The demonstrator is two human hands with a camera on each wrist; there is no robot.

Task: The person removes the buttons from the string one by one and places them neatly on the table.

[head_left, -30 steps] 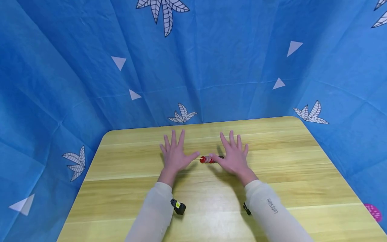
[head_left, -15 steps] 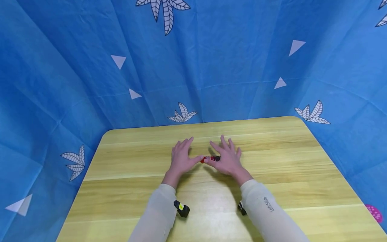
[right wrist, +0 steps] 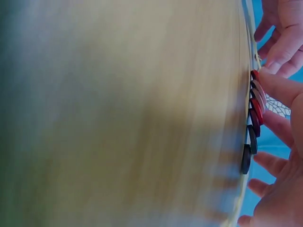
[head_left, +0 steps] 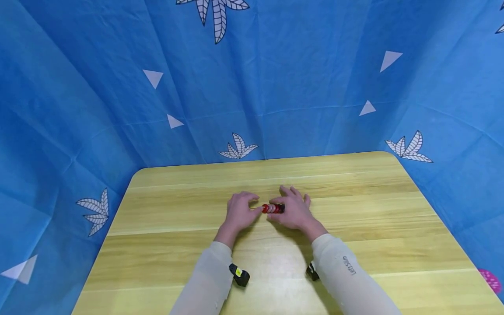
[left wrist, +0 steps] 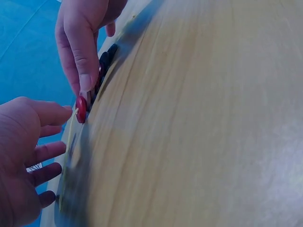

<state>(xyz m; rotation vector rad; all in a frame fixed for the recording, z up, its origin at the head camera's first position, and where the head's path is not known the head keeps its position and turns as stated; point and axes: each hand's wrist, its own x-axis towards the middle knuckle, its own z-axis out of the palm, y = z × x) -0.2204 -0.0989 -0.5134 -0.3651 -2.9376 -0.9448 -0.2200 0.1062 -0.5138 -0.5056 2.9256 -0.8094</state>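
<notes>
When looking from the head view, see a row of discs [head_left: 273, 209] set crosswise near the middle of the desk [head_left: 386, 227], red at the left end, dark toward the right. See left hand [head_left: 241, 212] just beside the red end, grip loose, with a gap between thumb and index finger. See right hand [head_left: 293, 210] arched at the dark end, thumb on the near side of the row, index finger on the far side. Cannot tell a firm pinch from mere closeness. Also log pale sleeves [head_left: 354, 284], with lettering on the right one, and blue cloth [head_left: 299, 78] printed with white leaves and triangles beyond the desk.

From the left wrist: see left thumb tip just beside the red end disc [left wrist: 81, 109], contact uncertain, other fingers loosely bent. Note pale string [left wrist: 70, 135] running from that disc down past the left fingers. Note right thumb lying across part of the row.

From the right wrist: see discs tilted and overlapping in line, red, pinkish, red, dark red, then black. Note right thumb tip beside the red end, remaining fingers bent alongside and behind. Find left thumb near the same end. Record much of the desk surface as blurred.
</notes>
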